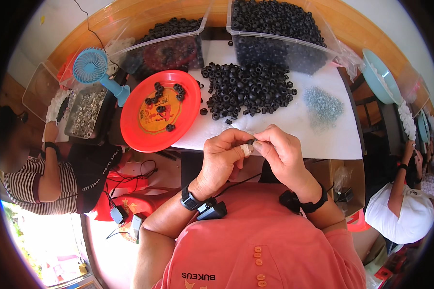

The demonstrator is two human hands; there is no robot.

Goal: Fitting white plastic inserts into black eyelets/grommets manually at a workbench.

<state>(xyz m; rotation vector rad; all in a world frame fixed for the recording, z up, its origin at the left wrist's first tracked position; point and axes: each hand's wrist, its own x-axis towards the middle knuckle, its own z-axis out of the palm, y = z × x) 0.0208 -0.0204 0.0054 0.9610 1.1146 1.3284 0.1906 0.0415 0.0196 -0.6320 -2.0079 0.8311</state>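
My left hand (219, 156) and my right hand (283, 150) meet at the table's front edge, both closed in a pinch. Between their fingertips is a small black piece (250, 142), mostly hidden by the fingers. White tape (246, 150) wraps a digit of my left hand. Just beyond lies a heap of small black ring-shaped pieces (248, 91) on the white table surface (304, 142). Small clusters of black pieces (160, 109) sit on a red plate (131, 126), left of the heap. To the right of the heap are tiny clear bluish bits (323, 106).
Two clear bins, left (197, 48) and right (294, 55), hold more black pieces at the back. A blue fan (91, 66) stands left, by a metal tray (87, 113) of small parts. One person (43, 183) sits left, another (400, 207) right. A blue basin (381, 79) is far right.
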